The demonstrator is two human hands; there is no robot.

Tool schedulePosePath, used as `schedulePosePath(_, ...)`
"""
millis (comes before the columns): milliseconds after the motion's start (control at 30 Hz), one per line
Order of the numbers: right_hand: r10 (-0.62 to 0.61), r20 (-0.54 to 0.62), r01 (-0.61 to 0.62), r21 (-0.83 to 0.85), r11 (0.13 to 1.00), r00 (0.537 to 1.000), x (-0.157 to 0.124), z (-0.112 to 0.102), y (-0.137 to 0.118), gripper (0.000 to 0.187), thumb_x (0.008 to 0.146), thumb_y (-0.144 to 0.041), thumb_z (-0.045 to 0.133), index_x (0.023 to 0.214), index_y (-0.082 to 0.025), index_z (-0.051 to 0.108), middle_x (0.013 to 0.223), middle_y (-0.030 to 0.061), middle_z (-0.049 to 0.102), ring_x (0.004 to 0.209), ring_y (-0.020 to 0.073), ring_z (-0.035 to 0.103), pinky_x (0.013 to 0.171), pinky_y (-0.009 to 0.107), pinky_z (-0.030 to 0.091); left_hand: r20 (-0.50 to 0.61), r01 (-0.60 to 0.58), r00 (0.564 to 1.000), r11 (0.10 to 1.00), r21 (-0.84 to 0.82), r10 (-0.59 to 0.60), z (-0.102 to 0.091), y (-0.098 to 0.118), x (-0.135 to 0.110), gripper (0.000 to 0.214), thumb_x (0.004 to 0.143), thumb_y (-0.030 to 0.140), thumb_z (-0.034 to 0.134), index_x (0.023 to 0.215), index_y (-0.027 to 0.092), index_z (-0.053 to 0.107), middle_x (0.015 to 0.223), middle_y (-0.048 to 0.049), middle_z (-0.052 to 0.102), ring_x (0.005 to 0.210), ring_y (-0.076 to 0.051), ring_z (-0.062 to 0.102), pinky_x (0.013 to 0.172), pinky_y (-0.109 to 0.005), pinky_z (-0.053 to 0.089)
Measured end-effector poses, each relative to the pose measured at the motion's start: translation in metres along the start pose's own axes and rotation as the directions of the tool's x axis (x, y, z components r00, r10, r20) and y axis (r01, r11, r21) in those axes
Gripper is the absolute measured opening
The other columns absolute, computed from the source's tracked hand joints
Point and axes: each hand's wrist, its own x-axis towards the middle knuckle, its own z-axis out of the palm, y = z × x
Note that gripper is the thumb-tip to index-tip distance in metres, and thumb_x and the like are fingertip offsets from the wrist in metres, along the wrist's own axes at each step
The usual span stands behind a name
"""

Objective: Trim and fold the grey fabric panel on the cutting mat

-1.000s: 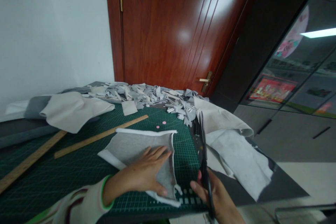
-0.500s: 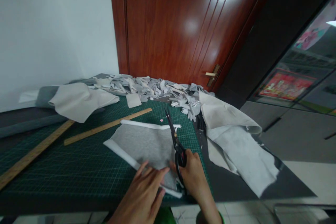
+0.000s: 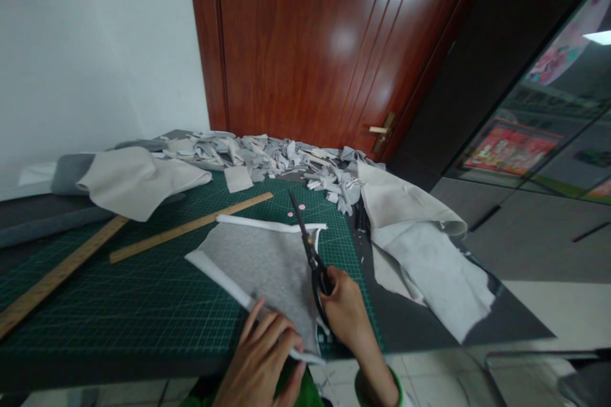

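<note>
A grey fabric piece (image 3: pixel 267 261) with rolled white edges lies on the green cutting mat (image 3: pixel 157 305). My left hand (image 3: pixel 267 350) is at its near edge, with bent fingers on top and the thumb below, closed on the rolled border. In my right hand (image 3: pixel 346 308) is a pair of black scissors (image 3: pixel 310 251), fingers wrapped round the handles. Their blades look closed and point away from me, above the fabric's right side. The handles partly hide that side. Two small pink dots (image 3: pixel 301 206) show near the blade tips.
Two wooden rulers (image 3: pixel 191 227) lie to the left. Fabric scraps (image 3: pixel 286 156) are heaped at the back by the door (image 3: pixel 296 44). Larger cream cloth (image 3: pixel 405 197) drapes over the table's right side, and another cream piece (image 3: pixel 128 181) lies at the back left.
The scissors and right hand have shifted slightly left, uncovering a second pink dot. My left fingers have bent more over the fabric's near edge. The whole view has moved a little.
</note>
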Motion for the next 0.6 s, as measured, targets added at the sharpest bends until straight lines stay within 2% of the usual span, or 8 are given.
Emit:
schedulePosePath(67, 0.002, -0.028, 0.001, 0.104, 0.995, 1.000, 0.002, 0.001, 0.005, 0.018, 0.075, -0.022, 0.053, 0.065, -0.026, 0.039, 0.064, -0.0006, 0.052, 0.066, 0.0193, 0.051, 0.060, 0.028, 0.033, -0.008, 0.007, 1.000, 1.000, -0.018, -0.007, 0.003, 0.002, 0.001, 0.017, 0.079, 0.009, 0.054, 0.086, 0.024, 0.052, 0.082, 0.0030, 0.064, 0.083, -0.017, 0.065, 0.114, -0.044, 0.030)
schedulePosePath(167, 0.005, -0.056, 0.005, 0.180, 0.984, 0.998, 0.004, 0.001, 0.011, 0.018, 0.073, -0.026, 0.055, 0.064, -0.026, 0.040, 0.062, -0.0021, 0.050, 0.064, 0.0183, 0.048, 0.058, 0.027, 0.031, -0.025, -0.029, 0.999, 0.999, -0.014, 0.029, 0.008, 0.003, 0.000, 0.023, 0.079, 0.012, 0.057, 0.099, 0.024, 0.055, 0.089, 0.0017, 0.066, 0.087, -0.019, 0.065, 0.113, -0.044, 0.033)
schedulePosePath(233, 0.002, -0.055, 0.008, 0.184, 0.983, 0.998, 0.006, 0.000, 0.012, 0.016, 0.074, -0.027, 0.054, 0.065, -0.025, 0.040, 0.063, -0.0024, 0.049, 0.064, 0.0179, 0.047, 0.059, 0.028, 0.031, -0.019, -0.041, 0.999, 0.999, -0.002, 0.041, 0.011, 0.002, -0.003, 0.027, 0.079, 0.013, 0.059, 0.102, 0.026, 0.057, 0.090, 0.0017, 0.067, 0.091, -0.021, 0.064, 0.113, -0.045, 0.034)
schedulePosePath(433, -0.028, -0.081, 0.041, 0.156, 0.987, 0.996, 0.014, -0.001, 0.011, 0.017, 0.072, -0.024, 0.053, 0.062, -0.025, 0.039, 0.058, -0.0050, 0.045, 0.059, 0.0157, 0.043, 0.057, 0.027, 0.028, 0.040, -0.046, 0.998, 0.999, -0.004, 0.046, 0.013, 0.003, -0.003, 0.024, 0.080, 0.007, 0.055, 0.095, 0.025, 0.061, 0.088, 0.0007, 0.065, 0.088, -0.020, 0.065, 0.110, -0.050, 0.038)
schedulePosePath(600, -0.020, -0.062, 0.030, 0.169, 0.985, 0.998, 0.020, -0.006, 0.015, 0.015, 0.073, -0.024, 0.053, 0.062, -0.024, 0.043, 0.059, -0.0039, 0.050, 0.059, 0.0152, 0.046, 0.057, 0.026, 0.029, 0.033, -0.087, 0.996, 0.996, 0.003, 0.087, 0.013, 0.006, 0.000, 0.029, 0.080, 0.004, 0.052, 0.097, 0.024, 0.064, 0.089, -0.0014, 0.066, 0.088, -0.021, 0.066, 0.103, -0.050, 0.046)
